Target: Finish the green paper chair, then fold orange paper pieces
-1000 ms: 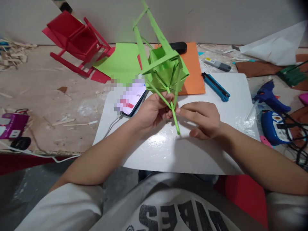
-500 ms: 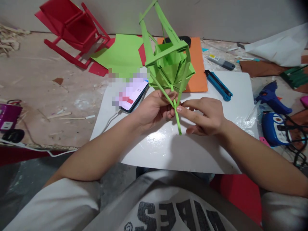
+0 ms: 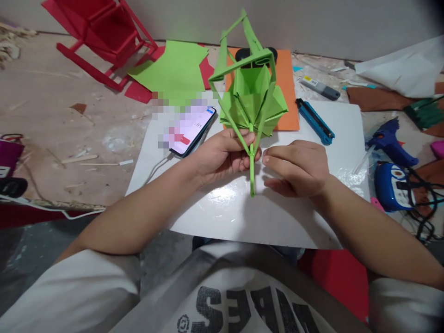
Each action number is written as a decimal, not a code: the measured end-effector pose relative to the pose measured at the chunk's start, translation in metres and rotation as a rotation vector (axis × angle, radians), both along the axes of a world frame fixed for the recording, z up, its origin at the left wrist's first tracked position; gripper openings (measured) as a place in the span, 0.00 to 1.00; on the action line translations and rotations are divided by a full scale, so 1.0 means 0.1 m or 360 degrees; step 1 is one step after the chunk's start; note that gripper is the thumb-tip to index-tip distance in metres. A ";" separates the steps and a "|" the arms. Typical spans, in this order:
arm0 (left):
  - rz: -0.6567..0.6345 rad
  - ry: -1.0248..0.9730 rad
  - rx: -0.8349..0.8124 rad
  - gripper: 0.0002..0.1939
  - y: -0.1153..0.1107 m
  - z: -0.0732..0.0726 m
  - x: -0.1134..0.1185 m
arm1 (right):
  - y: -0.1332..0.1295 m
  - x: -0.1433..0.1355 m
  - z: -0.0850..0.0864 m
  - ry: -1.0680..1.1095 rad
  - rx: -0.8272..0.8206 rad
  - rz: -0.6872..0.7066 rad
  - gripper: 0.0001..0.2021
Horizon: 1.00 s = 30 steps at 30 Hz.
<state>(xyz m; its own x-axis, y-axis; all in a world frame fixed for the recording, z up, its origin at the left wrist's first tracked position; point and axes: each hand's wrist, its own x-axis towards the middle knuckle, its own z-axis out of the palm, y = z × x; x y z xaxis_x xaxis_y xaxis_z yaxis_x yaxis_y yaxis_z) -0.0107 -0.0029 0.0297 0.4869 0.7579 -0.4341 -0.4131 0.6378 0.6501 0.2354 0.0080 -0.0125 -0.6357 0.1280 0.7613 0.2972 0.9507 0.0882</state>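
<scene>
**Scrap-strewn table against a pale wall, green paper model in hand**

In the head view, a pale wall (image 3: 194, 18) rises behind a brown table (image 3: 107, 111) littered with wood slivers. A white board (image 3: 208, 212) lies on the near part of it. Clock directions run from the left hand, with twelve at the top.

The left hand (image 3: 232, 151) pinches the thin stem of the green paper model (image 3: 253, 106) between thumb and fingers. The model is held up above the board, its folded cup and strip frame reaching towards twelve. The right hand (image 3: 298, 167) is at three, fingers loosely bent and gripping nothing visible; its fingertips are just beside the stem.

A lit phone (image 3: 196, 130) sits at ten, on the board, and farther out that way stands a red chair model (image 3: 104, 41). A green sheet (image 3: 180, 60) lies towards eleven. An orange sheet (image 3: 290, 88) shows between one and two, partly behind the model. A blue cutter (image 3: 315, 121) lies between two and three, and a glue gun (image 3: 391, 142) at three.
</scene>
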 end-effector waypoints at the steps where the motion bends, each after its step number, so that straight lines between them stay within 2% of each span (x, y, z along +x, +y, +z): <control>1: -0.0009 0.0009 0.0047 0.13 0.00 -0.01 0.00 | -0.01 -0.03 -0.01 0.0060 -0.0041 -0.0006 0.19; 4: -0.0006 0.0083 0.0164 0.12 0.01 -0.04 -0.01 | -0.05 -0.11 -0.07 0.0183 -0.0228 -0.0070 0.09; 6: 0.0020 0.0132 0.0195 0.11 0.01 -0.05 0.00 | -0.06 -0.16 -0.10 0.0246 -0.0335 -0.0063 0.07; 9: 0.0083 0.0191 0.0235 0.12 0.01 -0.05 0.01 | -0.10 -0.20 -0.11 0.0349 -0.0396 -0.0004 0.09; 13: 0.0138 0.0247 0.0297 0.13 0.01 -0.07 0.02 | -0.19 -0.24 -0.09 0.0376 -0.0665 -0.0291 0.18; 16: 0.0152 0.0292 0.0352 0.14 0.02 -0.08 0.01 | -0.23 -0.26 -0.07 0.0489 -0.0873 -0.0356 0.17; 24: 0.0175 0.0345 0.0387 0.13 0.01 -0.07 0.03 | -0.19 -0.23 -0.07 0.0398 -0.0890 -0.0371 0.14; 30: 0.0180 0.0313 0.0348 0.13 -0.01 -0.08 0.06 | -0.20 -0.20 -0.03 0.0320 -0.0754 -0.0423 0.10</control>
